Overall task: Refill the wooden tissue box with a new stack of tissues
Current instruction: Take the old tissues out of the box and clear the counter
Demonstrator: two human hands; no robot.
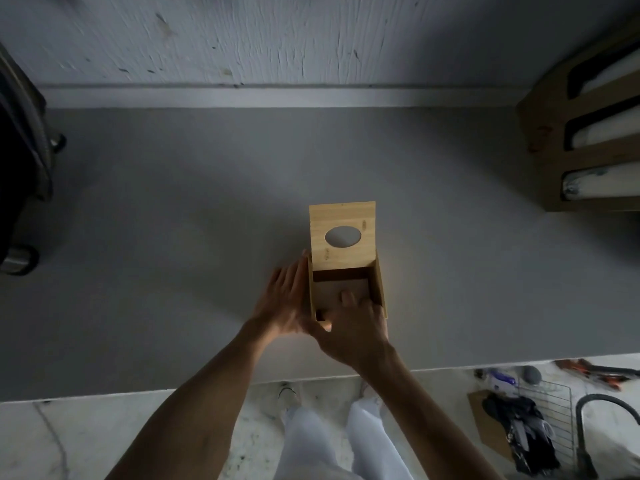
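While the left hand [285, 306] lays straight fingers [294, 277] against its left side and the right hand [356, 329] dips inside, grip impossible to tell, the pale square wooden tissue box [379, 289] stands on the grey desk [173, 237], seemingly empty. Its mouth faces upward, its long axis apparently upright, its oval-holed lid [343, 216] tipped back toward the white wall [311, 36]; loading remains.

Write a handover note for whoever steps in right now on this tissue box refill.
Left hand: open, flat against the left wall of the wooden tissue box, steadying it.
Right hand: fingers reach over the near wall into the box; grip unclear.
Box: near the front of the grey table, lid swung up.
Done: box opened; no tissues visible inside.
Left: fetch a new stack, perhaps from the white packs at far right, load it, close the lid.
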